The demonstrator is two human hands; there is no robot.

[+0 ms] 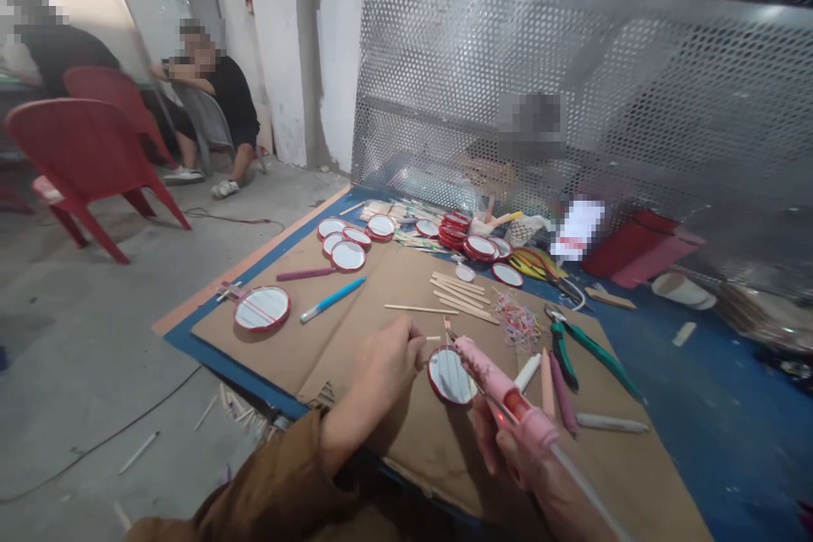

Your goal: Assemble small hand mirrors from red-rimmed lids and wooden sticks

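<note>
My right hand (pixel 508 440) grips a pink hot glue gun (pixel 492 373), its nozzle over the upper edge of a round white disc (pixel 448 377) with a red rim. Dark lines run down this disc, and a short narrow neck (pixel 447 326) sticks out at its top. Beside its left edge, my left hand (pixel 397 360) is closed in a pinch; what the fingertips hold is too small to make out. A similar disc (pixel 262 307) with red lines and a stick neck lies further left on the cardboard (pixel 356 339).
Thin wooden sticks (pixel 461 292), tangled coloured bits (pixel 519 320), green-handled pliers (pixel 597 351) and a blue pen (pixel 334 300) surround the work. Red-rimmed discs (pixel 454 230) pile up behind, near a phone (pixel 577 229). A perforated metal panel (pixel 432 59) stands behind the table. Two people sit at left near red chairs (pixel 95 152).
</note>
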